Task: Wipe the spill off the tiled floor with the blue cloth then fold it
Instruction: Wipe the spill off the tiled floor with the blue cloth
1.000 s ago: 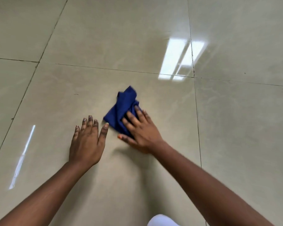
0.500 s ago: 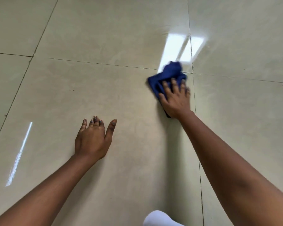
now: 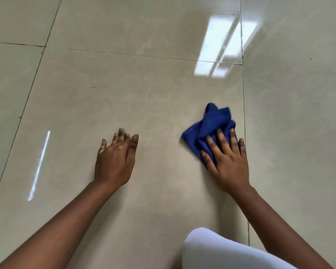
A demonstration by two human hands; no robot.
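On tiled floor [image 3: 163, 98]: right hand [image 3: 228, 164] spread flat, pressing bunched blue cloth [image 3: 211, 127]; left hand [image 3: 114, 162] flat, empty, well apart.

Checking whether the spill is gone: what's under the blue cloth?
The cloth lies bunched on the tiled floor, with the right hand pressing flat on its near part. The tile beneath is covered, so any remaining spill there can't be seen.

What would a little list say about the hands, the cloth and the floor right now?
cloth: blue cloth, bunched, not folded
right hand: spread flat, pressing on the cloth
left hand: flat on the tiled floor, apart from the cloth
spill: none that I can tell
floor: glossy beige tiles, light reflections
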